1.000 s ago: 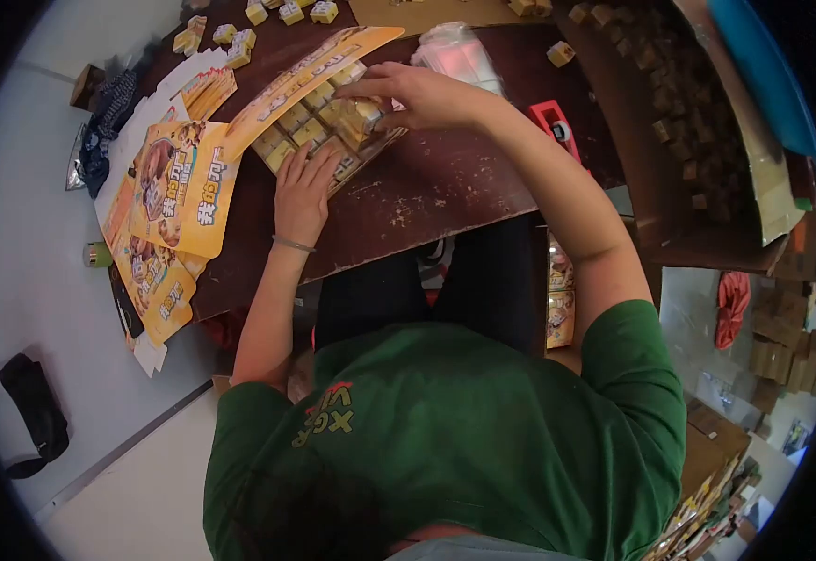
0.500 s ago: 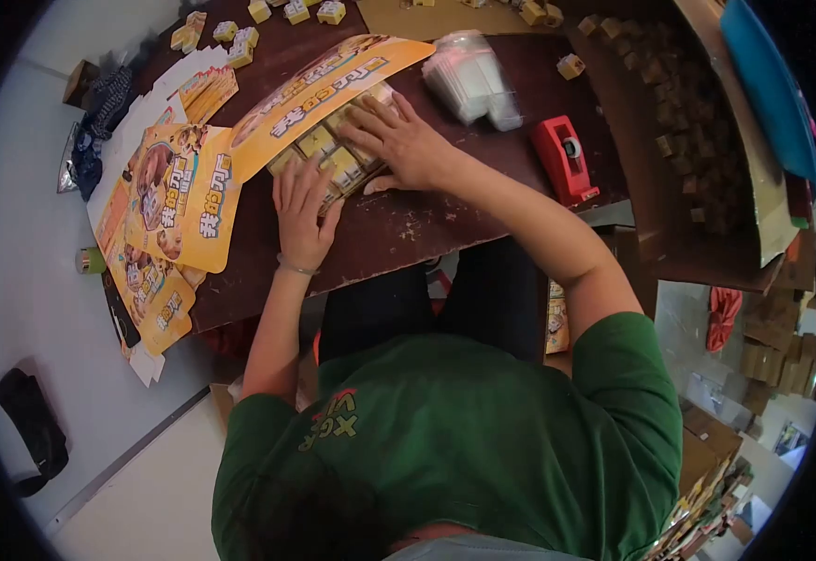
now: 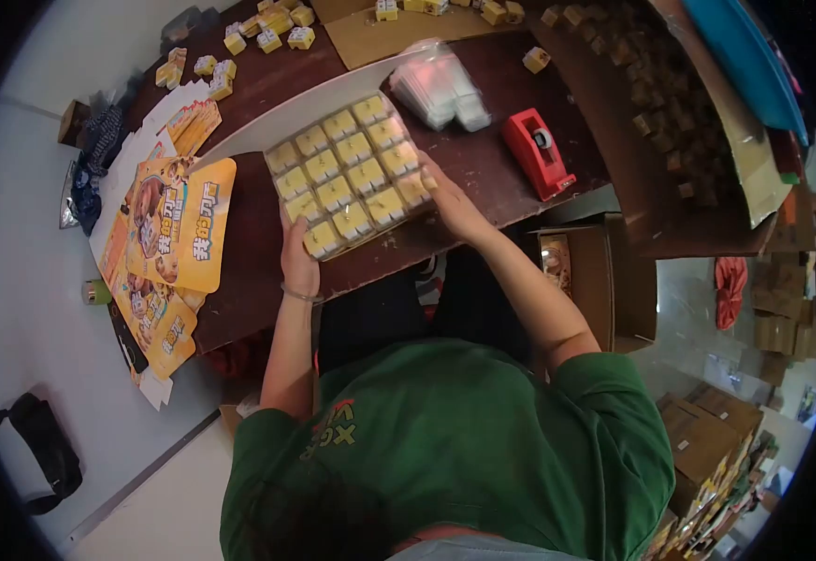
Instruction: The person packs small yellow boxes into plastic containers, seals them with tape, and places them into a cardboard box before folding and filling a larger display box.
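A display box packed with rows of small yellow boxes is held between my two hands near the table's front edge. Its flap stands raised at the back, with the white inner side facing me. My left hand grips the box's near left corner, thumb along the side. On the opposite side, my right hand holds the right wall, fingers partly hidden behind it. Clear plastic bags lie just beyond the box, to the right.
A red tape dispenser stands to the right. Flat orange printed cartons are piled at the left. Loose small boxes lie at the back. A large carton with many small pieces stands far right, and an open carton sits below the table.
The orange printed flap has swung up and back, uncovering the small yellow boxes. My hands have moved from on top of them to the box's left and right sides.
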A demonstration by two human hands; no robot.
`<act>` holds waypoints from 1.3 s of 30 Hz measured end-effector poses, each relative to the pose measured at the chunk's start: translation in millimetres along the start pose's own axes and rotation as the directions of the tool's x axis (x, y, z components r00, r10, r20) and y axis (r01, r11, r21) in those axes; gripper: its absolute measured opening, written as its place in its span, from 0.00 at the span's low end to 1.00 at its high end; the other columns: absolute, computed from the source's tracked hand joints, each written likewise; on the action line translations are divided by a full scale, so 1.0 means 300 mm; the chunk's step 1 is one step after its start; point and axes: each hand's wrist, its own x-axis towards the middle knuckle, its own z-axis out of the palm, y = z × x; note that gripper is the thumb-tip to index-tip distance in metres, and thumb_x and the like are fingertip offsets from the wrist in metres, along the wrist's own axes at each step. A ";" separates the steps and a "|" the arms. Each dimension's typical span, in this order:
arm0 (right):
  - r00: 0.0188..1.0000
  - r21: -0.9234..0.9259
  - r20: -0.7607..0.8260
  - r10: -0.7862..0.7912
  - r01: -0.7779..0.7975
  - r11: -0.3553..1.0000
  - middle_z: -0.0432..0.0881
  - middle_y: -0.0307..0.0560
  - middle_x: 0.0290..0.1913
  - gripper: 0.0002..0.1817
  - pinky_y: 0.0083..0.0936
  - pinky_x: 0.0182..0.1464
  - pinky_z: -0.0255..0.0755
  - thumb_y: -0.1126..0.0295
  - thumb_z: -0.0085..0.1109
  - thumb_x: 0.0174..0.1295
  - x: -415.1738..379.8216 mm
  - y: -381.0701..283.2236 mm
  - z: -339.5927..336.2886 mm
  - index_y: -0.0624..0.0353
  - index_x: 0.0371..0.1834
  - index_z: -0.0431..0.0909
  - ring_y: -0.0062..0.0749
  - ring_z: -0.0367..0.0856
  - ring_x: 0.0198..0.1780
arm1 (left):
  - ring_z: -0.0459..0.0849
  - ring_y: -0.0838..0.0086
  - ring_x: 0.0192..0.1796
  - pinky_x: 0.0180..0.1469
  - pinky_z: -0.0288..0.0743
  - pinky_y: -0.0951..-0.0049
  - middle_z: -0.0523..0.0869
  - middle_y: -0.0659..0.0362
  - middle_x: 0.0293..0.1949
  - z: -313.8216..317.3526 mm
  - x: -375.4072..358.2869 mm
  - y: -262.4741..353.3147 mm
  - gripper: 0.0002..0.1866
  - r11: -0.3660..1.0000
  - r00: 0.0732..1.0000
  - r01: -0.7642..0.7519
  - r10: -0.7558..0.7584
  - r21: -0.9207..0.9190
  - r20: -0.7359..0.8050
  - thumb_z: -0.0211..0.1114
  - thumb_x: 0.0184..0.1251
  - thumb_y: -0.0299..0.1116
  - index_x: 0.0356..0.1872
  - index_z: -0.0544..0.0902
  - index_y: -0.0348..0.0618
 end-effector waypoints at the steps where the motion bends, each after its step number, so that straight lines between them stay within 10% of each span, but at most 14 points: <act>1: 1.000 -0.021 -0.028 -0.011 0.011 1.000 0.57 0.57 0.77 0.35 0.30 0.78 0.43 0.51 0.39 0.78 -0.076 0.016 -0.019 0.70 0.75 0.55 0.39 0.50 0.79 | 0.58 0.69 0.76 0.74 0.55 0.69 0.61 0.57 0.75 0.000 -0.034 -0.026 0.33 1.000 0.997 -0.012 0.012 -0.004 0.073 0.49 0.78 0.35 0.79 0.49 0.44; 5: 0.998 -0.077 -0.027 0.059 -0.061 0.995 0.58 0.57 0.77 0.37 0.32 0.78 0.44 0.49 0.39 0.78 -0.269 -0.095 -0.140 0.69 0.76 0.52 0.40 0.52 0.79 | 0.61 0.70 0.75 0.74 0.55 0.70 0.62 0.56 0.74 -0.025 -0.074 -0.024 0.29 0.989 0.982 -0.030 0.002 0.146 0.191 0.48 0.80 0.34 0.77 0.55 0.40; 6: 0.982 -0.308 -0.162 -0.097 0.043 0.950 0.69 0.55 0.69 0.38 0.32 0.71 0.59 0.47 0.39 0.77 -0.269 -0.120 -0.173 0.66 0.78 0.50 0.39 0.68 0.70 | 0.64 0.70 0.73 0.73 0.57 0.70 0.66 0.56 0.72 -0.041 -0.075 -0.011 0.27 0.982 0.993 -0.021 -0.001 0.187 0.118 0.49 0.80 0.36 0.74 0.60 0.39; 8: 0.982 0.061 -0.185 -0.041 0.053 0.997 0.80 0.48 0.48 0.37 0.25 0.51 0.76 0.44 0.37 0.77 -0.241 -0.339 -0.158 0.60 0.79 0.48 0.27 0.81 0.46 | 0.71 0.70 0.67 0.71 0.62 0.69 0.73 0.56 0.66 -0.029 -0.080 0.048 0.26 0.922 0.975 -0.207 0.169 0.326 0.142 0.48 0.81 0.40 0.73 0.62 0.39; 10: 0.998 0.233 -0.063 0.001 0.013 0.972 0.81 0.48 0.49 0.37 0.23 0.51 0.75 0.43 0.35 0.77 -0.220 -0.446 -0.127 0.59 0.78 0.53 0.25 0.81 0.44 | 0.72 0.70 0.66 0.70 0.63 0.69 0.74 0.55 0.64 0.090 -0.124 0.241 0.28 0.802 0.936 -0.284 0.115 0.525 0.331 0.45 0.82 0.46 0.74 0.59 0.40; 13: 0.970 0.157 0.237 -0.046 0.009 0.988 0.77 0.50 0.62 0.34 0.25 0.64 0.68 0.53 0.53 0.72 -0.244 -0.509 -0.103 0.62 0.75 0.61 0.28 0.76 0.60 | 0.72 0.65 0.69 0.70 0.66 0.67 0.69 0.50 0.70 0.171 -0.181 0.331 0.45 0.996 0.929 -0.047 0.072 -0.079 0.362 0.47 0.74 0.63 0.77 0.51 0.35; 17: 0.976 0.051 0.220 0.004 -0.015 0.999 0.77 0.46 0.64 0.38 0.24 0.66 0.66 0.76 0.68 0.60 -0.285 -0.514 -0.062 0.61 0.74 0.62 0.23 0.73 0.62 | 0.71 0.68 0.70 0.72 0.62 0.67 0.71 0.47 0.68 0.140 -0.233 0.418 0.46 0.957 0.902 -0.061 -0.068 0.283 0.426 0.62 0.56 0.24 0.77 0.50 0.35; 20: 0.972 -0.027 0.234 -0.006 0.013 1.000 0.75 0.48 0.66 0.41 0.25 0.66 0.68 0.80 0.68 0.58 -0.295 -0.506 -0.060 0.60 0.75 0.61 0.24 0.73 0.62 | 0.76 0.70 0.64 0.67 0.68 0.69 0.77 0.52 0.63 0.153 -0.238 0.395 0.40 0.902 0.863 -0.201 -0.022 0.382 0.505 0.67 0.56 0.20 0.73 0.61 0.36; 23: 0.966 -0.277 0.209 -0.155 0.210 0.938 0.76 0.51 0.65 0.42 0.27 0.61 0.74 0.80 0.69 0.56 -0.281 -0.511 -0.066 0.57 0.75 0.61 0.27 0.76 0.61 | 0.75 0.70 0.66 0.67 0.70 0.69 0.75 0.52 0.66 0.182 -0.225 0.375 0.38 0.601 0.871 -0.422 0.062 0.679 0.487 0.72 0.54 0.21 0.69 0.69 0.39; 27: 0.863 -0.731 0.050 -0.503 0.375 0.571 0.83 0.50 0.51 0.33 0.31 0.48 0.81 0.77 0.67 0.56 -0.149 -0.421 -0.093 0.47 0.67 0.72 0.41 0.85 0.47 | 0.89 0.69 0.46 0.48 0.81 0.70 0.89 0.55 0.45 0.203 -0.073 0.260 0.25 0.080 0.686 -0.572 0.592 0.816 0.423 0.75 0.53 0.24 0.55 0.81 0.46; 30: 0.771 -0.770 -0.027 -0.636 0.390 0.506 0.85 0.47 0.43 0.24 0.29 0.44 0.81 0.75 0.67 0.57 -0.116 -0.447 -0.080 0.47 0.59 0.79 0.37 0.86 0.41 | 0.89 0.67 0.46 0.46 0.81 0.71 0.90 0.56 0.43 0.230 -0.042 0.285 0.20 0.075 0.583 -0.674 0.664 0.735 0.467 0.74 0.57 0.27 0.52 0.82 0.45; 36: 0.858 -0.713 -0.030 -0.513 0.341 0.612 0.86 0.50 0.47 0.24 0.27 0.47 0.80 0.76 0.68 0.57 -0.169 -0.450 -0.069 0.53 0.59 0.79 0.39 0.86 0.44 | 0.89 0.70 0.46 0.47 0.80 0.74 0.90 0.55 0.43 0.227 -0.080 0.308 0.14 0.250 0.668 -0.674 0.607 0.695 0.430 0.71 0.61 0.27 0.48 0.83 0.41; 39: 0.950 -0.626 -0.012 -0.312 0.236 0.743 0.85 0.52 0.47 0.30 0.30 0.43 0.80 0.75 0.69 0.54 -0.283 -0.463 -0.060 0.51 0.63 0.74 0.44 0.86 0.40 | 0.89 0.68 0.45 0.49 0.79 0.73 0.88 0.53 0.48 0.183 -0.182 0.336 0.19 0.383 0.825 -0.560 0.335 0.735 0.455 0.71 0.59 0.25 0.53 0.81 0.41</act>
